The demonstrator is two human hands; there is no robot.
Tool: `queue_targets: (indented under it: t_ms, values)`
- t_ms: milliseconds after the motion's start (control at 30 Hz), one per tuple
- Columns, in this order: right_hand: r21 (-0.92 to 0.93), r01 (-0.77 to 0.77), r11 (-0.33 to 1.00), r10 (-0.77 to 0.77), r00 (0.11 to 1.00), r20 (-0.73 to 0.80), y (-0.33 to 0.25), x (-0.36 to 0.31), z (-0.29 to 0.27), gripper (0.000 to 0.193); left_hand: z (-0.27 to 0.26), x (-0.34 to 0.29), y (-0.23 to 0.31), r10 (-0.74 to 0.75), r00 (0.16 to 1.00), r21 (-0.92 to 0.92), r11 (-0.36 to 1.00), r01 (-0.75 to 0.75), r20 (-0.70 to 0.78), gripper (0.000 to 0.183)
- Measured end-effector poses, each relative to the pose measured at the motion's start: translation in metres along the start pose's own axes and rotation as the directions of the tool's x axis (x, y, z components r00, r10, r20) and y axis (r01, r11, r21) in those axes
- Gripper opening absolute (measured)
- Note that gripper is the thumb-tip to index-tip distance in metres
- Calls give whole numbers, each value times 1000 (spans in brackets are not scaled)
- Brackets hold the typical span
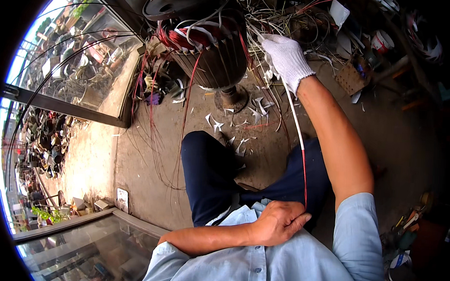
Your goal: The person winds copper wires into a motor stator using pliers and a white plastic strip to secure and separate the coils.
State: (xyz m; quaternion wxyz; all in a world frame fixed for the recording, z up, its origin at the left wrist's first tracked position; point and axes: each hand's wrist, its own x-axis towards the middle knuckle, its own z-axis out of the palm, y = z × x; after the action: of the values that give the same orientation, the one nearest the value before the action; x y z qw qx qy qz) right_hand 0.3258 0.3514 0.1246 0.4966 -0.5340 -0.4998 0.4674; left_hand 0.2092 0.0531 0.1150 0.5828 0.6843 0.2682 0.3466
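Note:
My left hand (280, 222), bare, is closed in front of my shirt around the end of a red wire (304, 176). Above it the wire runs into a white sleeve tube (294, 113). In a white knitted glove, my right hand (287, 58) grips the upper part of this sleeve, arm stretched forward; its fingertips are partly lost among pale wires. Just left of the glove stands a dark motor core (213, 59) with slots round its side. Red windings (182, 38) with white insulation strips fill its top, and loose red wires hang from it.
White insulation scraps (256, 106) litter the floor around the core's round foot (232, 99). A tangle of pale wires (290, 18) lies behind my right hand. An open glass door (76, 104) is at the left, with a heap of scrap (49, 143) outside.

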Motion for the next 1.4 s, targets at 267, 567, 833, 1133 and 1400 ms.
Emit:
queue_targets:
  t_ms: [267, 567, 833, 1133, 1400]
  values:
    - [86, -57, 995, 50, 996, 80, -6, -1, 6, 27, -2, 2, 1, -68, 996, 56, 996, 66, 49, 32]
    - [82, -132, 988, 132, 991, 2, -19, 10, 23, 22, -4, -2, 2, -29, 998, 69, 997, 26, 48, 30]
    - [-182, -59, 982, 55, 998, -26, -17, 55, 33, 22, -7, 2, 5, -22, 998, 35, 999, 20, 53, 30]
    - [-754, 292, 589, -359, 930, 79, 0, 109, 26, 25, -16, 7, -1, -43, 997, 77, 996, 38, 66, 28]
    - [-702, 97, 706, -153, 988, -17, -20, 95, 32, 30, -9, 10, -5, -22, 999, 108, 994, 16, 48, 28]
